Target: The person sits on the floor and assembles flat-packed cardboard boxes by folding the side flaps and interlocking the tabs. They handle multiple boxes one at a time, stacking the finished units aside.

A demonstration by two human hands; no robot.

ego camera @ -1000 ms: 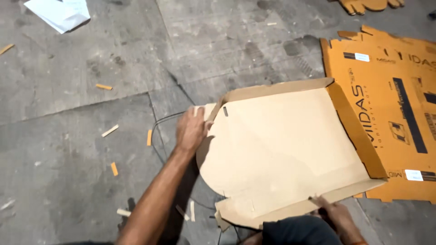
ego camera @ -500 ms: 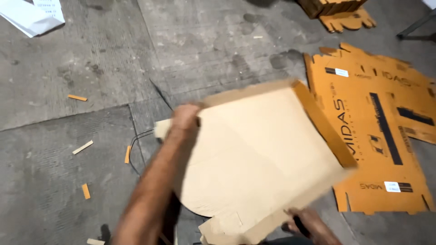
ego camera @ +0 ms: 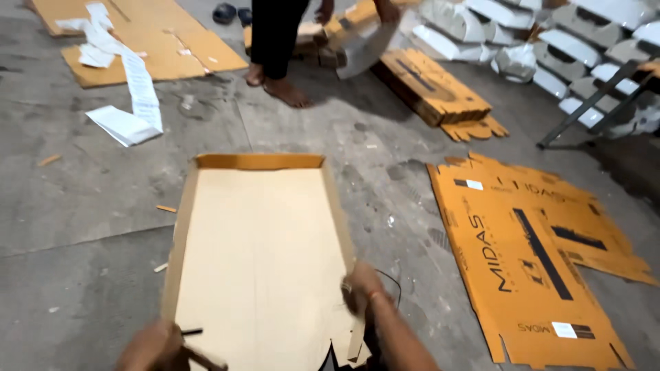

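A big flat box piece (ego camera: 258,254), plain brown inside with orange folded edges, lies on the floor in the middle, and the left hand (ego camera: 152,347) and right hand (ego camera: 363,288) hold its near end. To the right lies another flat orange box (ego camera: 529,261) with black print and two small white labels (ego camera: 565,330) on it. Farther back sits a stack of folded orange boxes (ego camera: 430,93), and white wrapped packs (ego camera: 550,41) are piled at the top right.
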